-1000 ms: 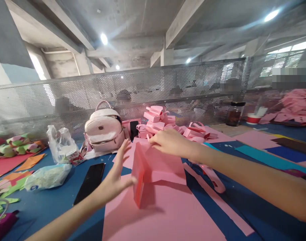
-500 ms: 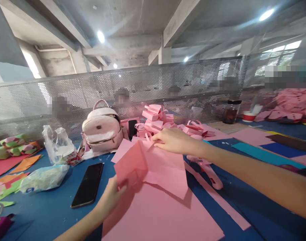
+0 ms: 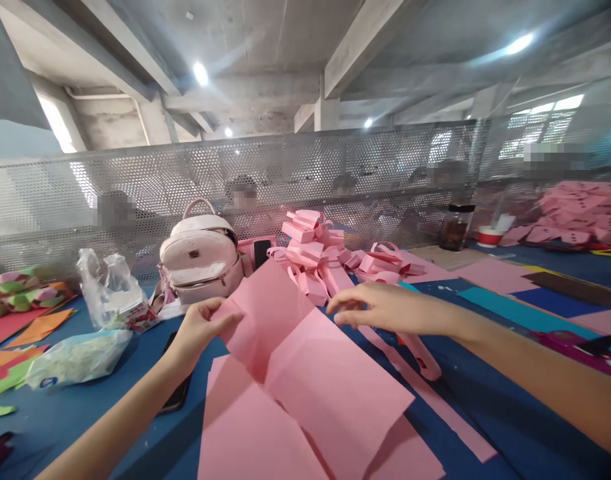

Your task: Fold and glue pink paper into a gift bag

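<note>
My left hand (image 3: 203,323) pinches the left edge of a creased pink sheet of paper (image 3: 335,367) between thumb and fingers. The sheet is raised at an angle over a larger pink sheet (image 3: 250,420) lying on the blue table. By the sheet's upper right edge hovers my right hand (image 3: 385,308), fingers apart and slightly curved, with nothing held. Beneath my right wrist is a pink-handled tool (image 3: 420,357), partly hidden, and a long pink paper strip (image 3: 450,420) runs beside it. Beyond the hands, folded pink paper pieces (image 3: 310,250) lie heaped.
At the left are a black phone (image 3: 178,397), partly covered by my arm, a plastic packet (image 3: 80,357) and a white bag (image 3: 110,293). A pale backpack (image 3: 200,260) stands before a perforated metal screen (image 3: 295,160). Purple-handled scissors (image 3: 575,350) lie at the right.
My left hand has moved up and left with the creased sheet, which has turned and spread wider. My right hand has let go of the sheet and drawn back down and right.
</note>
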Demonstrator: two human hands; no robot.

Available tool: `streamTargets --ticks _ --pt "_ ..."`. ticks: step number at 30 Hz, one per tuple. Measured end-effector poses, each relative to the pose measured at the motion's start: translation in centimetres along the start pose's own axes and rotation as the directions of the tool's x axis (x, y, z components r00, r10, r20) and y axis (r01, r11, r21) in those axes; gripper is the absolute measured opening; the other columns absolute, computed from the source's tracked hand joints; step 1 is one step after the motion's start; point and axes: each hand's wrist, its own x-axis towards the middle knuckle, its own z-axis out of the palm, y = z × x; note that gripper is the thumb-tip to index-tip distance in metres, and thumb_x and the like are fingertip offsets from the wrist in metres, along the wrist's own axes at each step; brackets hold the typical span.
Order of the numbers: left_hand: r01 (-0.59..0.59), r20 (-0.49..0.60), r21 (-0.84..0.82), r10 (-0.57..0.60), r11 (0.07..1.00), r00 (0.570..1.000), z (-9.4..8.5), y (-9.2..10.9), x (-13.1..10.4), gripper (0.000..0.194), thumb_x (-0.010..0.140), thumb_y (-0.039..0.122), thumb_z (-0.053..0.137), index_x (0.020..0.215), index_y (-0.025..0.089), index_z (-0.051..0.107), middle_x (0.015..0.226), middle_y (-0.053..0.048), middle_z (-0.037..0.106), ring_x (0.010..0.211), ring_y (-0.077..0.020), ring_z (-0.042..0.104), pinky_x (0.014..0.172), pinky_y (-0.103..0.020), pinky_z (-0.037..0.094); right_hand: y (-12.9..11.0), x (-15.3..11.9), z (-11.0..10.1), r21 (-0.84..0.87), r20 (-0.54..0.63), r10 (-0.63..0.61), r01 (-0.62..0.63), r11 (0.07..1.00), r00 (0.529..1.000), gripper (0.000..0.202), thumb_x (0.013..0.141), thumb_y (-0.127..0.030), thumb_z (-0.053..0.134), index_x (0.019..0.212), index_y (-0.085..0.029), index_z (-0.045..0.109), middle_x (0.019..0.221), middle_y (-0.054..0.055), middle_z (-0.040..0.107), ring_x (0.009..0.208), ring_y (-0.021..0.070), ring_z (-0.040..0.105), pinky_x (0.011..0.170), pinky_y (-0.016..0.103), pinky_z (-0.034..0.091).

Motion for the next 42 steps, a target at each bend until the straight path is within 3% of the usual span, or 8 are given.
streamTargets --ticks 5,10,13,19,22,25,34,42 --pt "0.033 0.060 -0.039 -0.031 0.999 0.998 0.4 -0.3 0.7 0.037 0.061 0.030 0.089 0.091 0.015 0.075 0.090 -0.006 0.075 0.079 -0.0200 0.068 0.067 -0.024 0.055 1.5 1.7 3.5 0.087 -0.056 0.003 0.002 0.996 0.998 0.040 0.085 -0.038 0.061 0.122 -0.022 0.066 0.107 0.007 0.075 0.091 0.0233 0.069 0.077 0.030 0.049" --pt "0.048 -0.118 -0.190 -0.071 0.981 0.990 1.8 -2.6 0.7 0.055 0.060 0.039 0.090 0.104 0.020 0.064 0.079 0.003 0.069 0.065 -0.0130 0.066 0.057 -0.019 0.051 3.0 3.6 7.4 0.188 -0.049 0.004 0.005 0.982 0.999 0.013 0.081 -0.030 0.060 0.078 -0.018 0.065 0.072 0.002 0.071 0.065 0.0171 0.064 0.060 0.025 0.045" --pt "0.104 -0.167 -0.299 -0.159 0.948 0.973 3.2 -4.4 -0.5 0.058 0.064 0.047 0.087 0.108 0.019 0.060 0.081 0.001 0.071 0.066 -0.0144 0.068 0.062 -0.022 0.054 4.2 4.7 9.2 0.285 -0.039 -0.004 0.015 0.958 0.999 0.012 0.077 -0.028 0.062 0.071 -0.017 0.058 0.061 -0.001 0.063 0.056 0.0144 0.059 0.053 0.023 0.043" --pt "0.286 0.042 -0.404 -0.295 0.869 0.955 4.2 -6.2 -2.9 0.046 0.074 0.041 0.083 0.109 0.015 0.068 0.104 -0.013 0.076 0.093 -0.0282 0.073 0.081 -0.037 0.059 5.9 5.0 11.6 0.451 -0.128 -0.032 0.087 0.889 0.991 0.019 0.083 -0.037 0.057 0.079 -0.019 0.053 0.077 0.001 0.060 0.072 0.0157 0.059 0.066 0.026 0.046" --pt "0.354 0.161 -0.436 -0.316 0.827 0.935 4.0 -6.9 -3.1 0.056 0.080 0.040 0.079 0.127 0.018 0.062 0.117 -0.014 0.073 0.102 -0.0317 0.072 0.089 -0.043 0.057 6.0 4.4 12.4 0.493 -0.128 -0.043 0.102 0.864 0.991 0.024 0.086 -0.042 0.055 0.080 -0.019 0.052 0.080 0.001 0.057 0.075 0.0163 0.057 0.070 0.027 0.046" --pt "0.364 0.153 -0.421 -0.331 0.831 0.931 3.8 -7.2 -3.0 0.063 0.081 0.039 0.079 0.135 0.018 0.056 0.120 -0.015 0.072 0.104 -0.0326 0.071 0.092 -0.044 0.057 5.8 3.8 12.6 0.497 -0.115 -0.052 0.102 0.862 0.992 0.025 0.086 -0.041 0.058 0.078 -0.019 0.051 0.078 -0.001 0.053 0.073 0.0149 0.053 0.068 0.026 0.043" --pt "0.398 0.190 -0.420 -0.350 0.815 0.917 4.1 -7.0 -3.8 0.055 0.083 0.038 0.077 0.133 0.020 0.060 0.117 -0.012 0.074 0.102 -0.0309 0.073 0.089 -0.040 0.059 4.9 3.0 12.6 0.406 -0.115 -0.040 0.084 0.910 0.993 0.026 0.081 -0.030 0.064 0.064 -0.019 0.047 0.061 -0.005 0.047 0.060 0.0121 0.044 0.058 0.025 0.032" --pt "0.385 0.154 -0.437 -0.355 0.813 0.922 4.4 -7.0 -4.0 0.057 0.083 0.034 0.078 0.134 0.020 0.059 0.109 -0.011 0.076 0.094 -0.0279 0.075 0.083 -0.037 0.061 4.7 3.0 12.9 0.395 -0.059 -0.041 0.061 0.917 0.997 0.038 0.082 -0.044 0.065 0.059 -0.017 0.054 0.058 -0.002 0.050 0.058 0.0120 0.044 0.053 0.023 0.032"
